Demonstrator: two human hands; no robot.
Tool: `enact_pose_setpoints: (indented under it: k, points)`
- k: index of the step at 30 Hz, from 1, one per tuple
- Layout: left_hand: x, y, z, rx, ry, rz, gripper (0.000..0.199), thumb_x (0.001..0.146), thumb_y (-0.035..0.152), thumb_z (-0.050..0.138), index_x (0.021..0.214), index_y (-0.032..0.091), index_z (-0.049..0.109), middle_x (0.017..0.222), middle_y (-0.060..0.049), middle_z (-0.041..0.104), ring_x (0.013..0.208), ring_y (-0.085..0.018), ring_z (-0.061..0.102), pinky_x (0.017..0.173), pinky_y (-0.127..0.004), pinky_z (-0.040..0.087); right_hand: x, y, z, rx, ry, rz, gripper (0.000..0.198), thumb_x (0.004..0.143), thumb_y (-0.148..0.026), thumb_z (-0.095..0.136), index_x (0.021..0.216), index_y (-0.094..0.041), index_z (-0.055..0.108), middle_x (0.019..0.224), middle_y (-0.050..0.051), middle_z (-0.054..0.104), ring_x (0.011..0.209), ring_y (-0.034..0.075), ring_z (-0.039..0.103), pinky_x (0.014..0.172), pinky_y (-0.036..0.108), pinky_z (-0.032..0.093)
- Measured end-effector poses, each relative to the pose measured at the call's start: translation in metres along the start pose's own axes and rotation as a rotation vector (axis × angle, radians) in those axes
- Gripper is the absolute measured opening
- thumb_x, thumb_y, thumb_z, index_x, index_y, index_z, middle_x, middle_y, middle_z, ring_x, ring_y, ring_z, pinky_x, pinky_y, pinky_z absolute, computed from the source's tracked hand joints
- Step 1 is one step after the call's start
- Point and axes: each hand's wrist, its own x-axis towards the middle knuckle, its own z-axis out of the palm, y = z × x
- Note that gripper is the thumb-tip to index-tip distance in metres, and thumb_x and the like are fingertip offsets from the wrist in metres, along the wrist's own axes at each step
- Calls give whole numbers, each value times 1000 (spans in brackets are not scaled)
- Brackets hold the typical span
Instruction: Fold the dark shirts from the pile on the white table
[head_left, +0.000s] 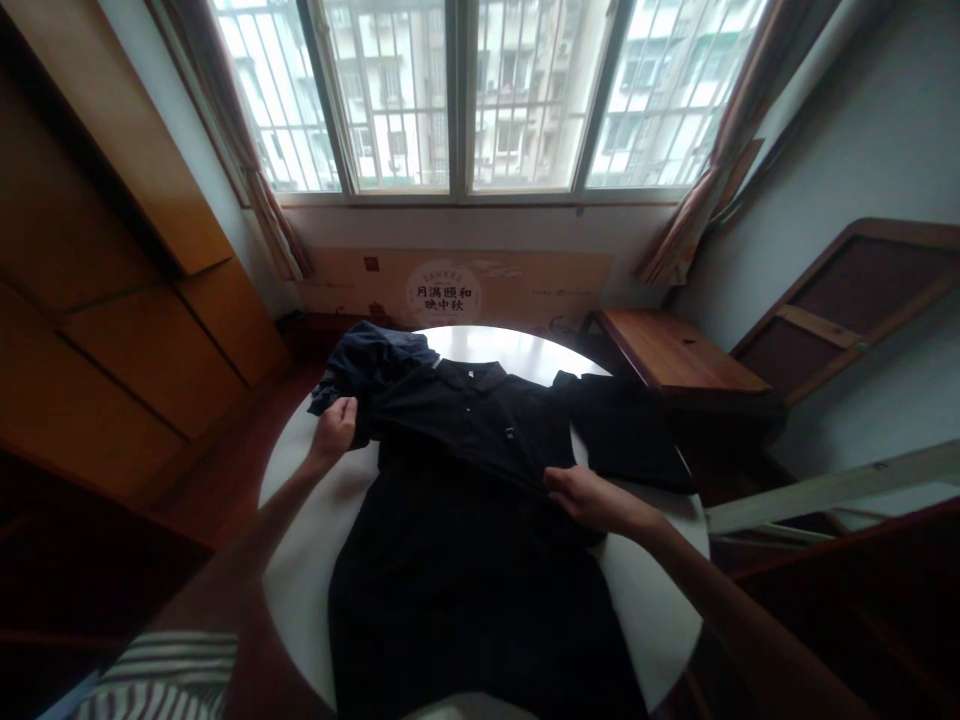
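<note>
A black polo shirt [472, 500] lies spread over a round white table [300, 560], its collar toward the window and its lower end running toward me. My left hand [335, 430] is closed on the sleeve at the shirt's left side. On the right, my right hand [581, 495] pinches the cloth at the shirt's side, below the sleeve. Some of its fingers are hidden. Beside the left sleeve sits a crumpled dark blue garment [375, 355]. Folded black cloth [630, 430] rests at the table's right.
Behind the table, a printed cardboard box [525, 280] stands under the barred window [517, 100]. A wooden side table [679, 350] is at the back right. Orange-brown cabinets [150, 350] line the left. A pale wooden rail [832, 490] is close to the table's right edge.
</note>
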Motion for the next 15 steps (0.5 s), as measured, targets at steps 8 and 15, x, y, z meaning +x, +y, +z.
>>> enact_pose_setpoints:
  k: [8,15]
  points:
    - [25,-1,-23,456,92,270,32,89,30,49,105,14,71,108,-14,71,99,-27,67,90,-33,50,29,-4,-49,166,87,76,26,95,-37,58,94,-13,68,84,2,67,71,15,61,64,27,50]
    - [72,54,61,525,-473,124,45,80,47,69,106,10,69,106,-18,72,96,-30,69,84,-32,52,112,-14,-65,9,282,244,36,95,-36,60,126,-17,58,126,9,59,106,24,62,88,44,54]
